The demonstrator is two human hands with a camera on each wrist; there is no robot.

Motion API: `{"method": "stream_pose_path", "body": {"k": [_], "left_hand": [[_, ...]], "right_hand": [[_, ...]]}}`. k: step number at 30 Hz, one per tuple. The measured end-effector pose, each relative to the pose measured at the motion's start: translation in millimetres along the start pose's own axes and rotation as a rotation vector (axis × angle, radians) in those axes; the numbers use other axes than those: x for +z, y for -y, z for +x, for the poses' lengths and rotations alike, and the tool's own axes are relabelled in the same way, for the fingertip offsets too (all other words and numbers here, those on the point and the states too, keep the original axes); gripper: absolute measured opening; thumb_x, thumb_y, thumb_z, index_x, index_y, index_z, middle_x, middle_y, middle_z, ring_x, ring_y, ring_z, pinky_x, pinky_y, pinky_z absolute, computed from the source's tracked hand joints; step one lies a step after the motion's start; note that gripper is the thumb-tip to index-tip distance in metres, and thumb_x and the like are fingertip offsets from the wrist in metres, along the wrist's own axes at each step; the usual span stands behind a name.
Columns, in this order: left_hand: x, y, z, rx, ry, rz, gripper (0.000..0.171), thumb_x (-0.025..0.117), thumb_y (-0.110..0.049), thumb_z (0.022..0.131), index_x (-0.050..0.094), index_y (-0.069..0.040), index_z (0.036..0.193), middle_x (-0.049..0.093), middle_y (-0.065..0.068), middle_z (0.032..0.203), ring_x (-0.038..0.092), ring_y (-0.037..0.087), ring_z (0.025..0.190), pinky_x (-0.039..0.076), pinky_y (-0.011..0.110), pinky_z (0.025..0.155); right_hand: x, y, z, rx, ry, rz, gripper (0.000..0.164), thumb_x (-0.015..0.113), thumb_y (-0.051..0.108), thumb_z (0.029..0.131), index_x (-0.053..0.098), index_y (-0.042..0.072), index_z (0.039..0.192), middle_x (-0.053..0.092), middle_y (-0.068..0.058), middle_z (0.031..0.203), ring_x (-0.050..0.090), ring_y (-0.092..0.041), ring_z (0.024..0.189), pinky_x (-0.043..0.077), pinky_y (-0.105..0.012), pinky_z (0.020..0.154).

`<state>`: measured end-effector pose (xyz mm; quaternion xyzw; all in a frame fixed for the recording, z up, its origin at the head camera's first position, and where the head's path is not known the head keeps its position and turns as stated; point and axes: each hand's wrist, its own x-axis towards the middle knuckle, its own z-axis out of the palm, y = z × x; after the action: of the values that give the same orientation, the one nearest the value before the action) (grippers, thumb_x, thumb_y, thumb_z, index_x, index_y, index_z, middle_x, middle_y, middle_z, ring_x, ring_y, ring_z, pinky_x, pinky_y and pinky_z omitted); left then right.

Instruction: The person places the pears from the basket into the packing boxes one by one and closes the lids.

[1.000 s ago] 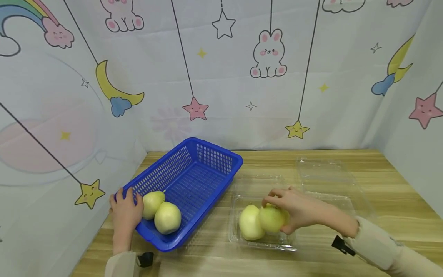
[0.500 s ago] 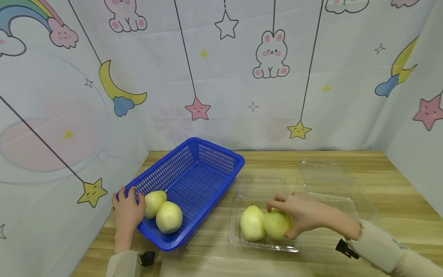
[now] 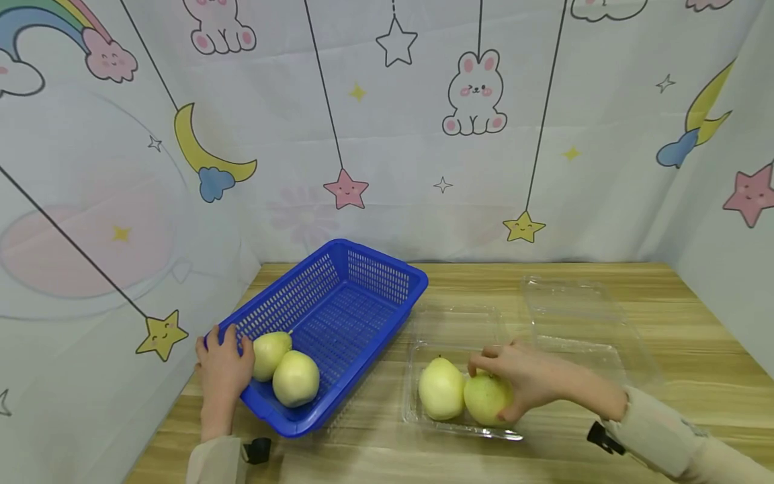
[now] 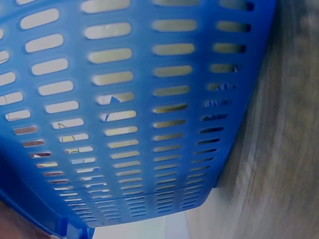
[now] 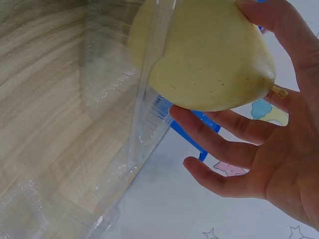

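Note:
My left hand (image 3: pixel 222 366) grips the near-left rim of a blue plastic basket (image 3: pixel 353 312). Two pale yellow-green pears (image 3: pixel 271 356) lie together at the basket's near end. In the left wrist view the slotted basket wall (image 4: pixel 144 102) fills most of the picture. My right hand (image 3: pixel 532 380) holds a pear (image 3: pixel 487 399) between thumb and fingers, inside a clear plastic clamshell box (image 3: pixel 459 431). Another pear (image 3: pixel 441 390) sits beside it in the box's left half. The right wrist view shows the held pear (image 5: pixel 209 59) low behind the box wall, its stem toward the palm.
A second clear clamshell box (image 3: pixel 583 346) stands with its lid raised at the right, behind my right forearm. The wood-grain table (image 3: pixel 363 464) ends at a white cloth backdrop (image 3: pixel 387 134) printed with cartoons, which also closes off both sides.
My right hand has lowered the pear and moved slightly right, setting it down into the box beside the other pear. The left hand stays on the basket rim.

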<state>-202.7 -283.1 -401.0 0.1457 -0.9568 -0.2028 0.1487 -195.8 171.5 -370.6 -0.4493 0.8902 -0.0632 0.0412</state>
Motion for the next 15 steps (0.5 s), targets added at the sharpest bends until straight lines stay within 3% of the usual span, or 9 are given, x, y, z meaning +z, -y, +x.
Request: {"method": "stream_pose_path", "body": {"k": [8,15], "left_hand": [[-0.9,-0.2,-0.1,-0.004,0.009,-0.007,0.047,0.034,-0.02,0.091,0.036,0.009,0.128,0.02,0.036,0.137,0.01,0.056,0.126,0.018,0.076,0.087],[-1.3,-0.3,0.3,-0.007,0.009,-0.01,0.047,0.034,-0.02,0.091,0.036,0.008,0.129,0.02,0.035,0.138,0.01,0.055,0.127,0.018,0.075,0.087]], "right_hand": [[7,-3,4,-0.009,0.036,0.014,0.054,0.076,0.04,0.055,0.052,0.022,0.101,0.054,0.009,0.088,0.051,0.0,0.07,0.044,-0.034,0.07],[19,-5,6,-0.034,0.028,-0.016,0.052,0.074,0.042,0.056,0.053,0.023,0.1,0.055,0.009,0.085,0.052,-0.002,0.072,0.039,-0.027,0.063]]}}
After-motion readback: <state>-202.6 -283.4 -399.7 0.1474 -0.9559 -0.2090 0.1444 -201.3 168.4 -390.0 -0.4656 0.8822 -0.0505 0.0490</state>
